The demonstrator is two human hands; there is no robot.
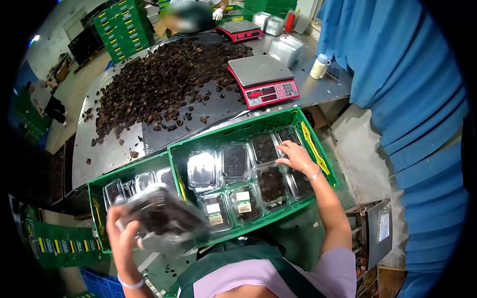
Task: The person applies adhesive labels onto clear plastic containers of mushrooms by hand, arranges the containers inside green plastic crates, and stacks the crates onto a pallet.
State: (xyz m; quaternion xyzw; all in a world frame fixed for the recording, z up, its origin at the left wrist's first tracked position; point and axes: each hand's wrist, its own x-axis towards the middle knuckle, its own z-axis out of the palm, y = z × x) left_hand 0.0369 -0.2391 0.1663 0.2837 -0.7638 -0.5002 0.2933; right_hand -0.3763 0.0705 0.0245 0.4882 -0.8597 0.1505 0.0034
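My left hand (pixel 123 233) grips a clear plastic box (pixel 161 213) with dark contents, blurred by motion, above the left green crate (pixel 94 218). Over the right end of the larger green crate (pixel 233 130), my right hand (pixel 297 158) reaches among the packed clear boxes, fingers apart, near a box of dark pieces (pixel 264 148). I cannot make out anything in its grasp. Two boxes in the front row carry labels, one of them a labelled box (pixel 243 204). A shiny closed box (pixel 202 170) sits at the back left of this crate.
Beyond the crates, a metal table (pixel 112 154) bears a heap of dark pieces (pixel 164 82), a red scale (pixel 263 79), a second scale (pixel 240 31) and a bottle (pixel 319 66). A co-worker's gloved hand (pixel 217 14) shows behind. Blue curtain (pixel 402 94) hangs right.
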